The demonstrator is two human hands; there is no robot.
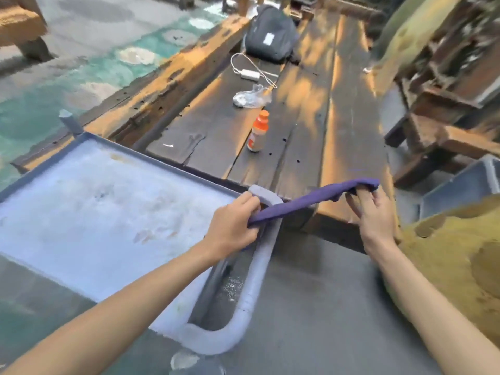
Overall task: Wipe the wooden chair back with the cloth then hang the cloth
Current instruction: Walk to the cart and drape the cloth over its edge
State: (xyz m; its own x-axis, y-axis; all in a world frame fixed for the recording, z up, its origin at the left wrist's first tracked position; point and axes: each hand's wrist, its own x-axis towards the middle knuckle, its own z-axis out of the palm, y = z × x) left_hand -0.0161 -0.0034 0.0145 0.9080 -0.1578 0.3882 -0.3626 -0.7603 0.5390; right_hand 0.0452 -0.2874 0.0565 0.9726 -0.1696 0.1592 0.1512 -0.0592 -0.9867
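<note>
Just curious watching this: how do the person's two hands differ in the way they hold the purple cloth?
The left hand grips its end of the purple cloth in a closed fist beside the grey cart handle; the right hand holds the other end higher, fingers spread, over the wooden bench. Both hold the cloth stretched between them.
</note>
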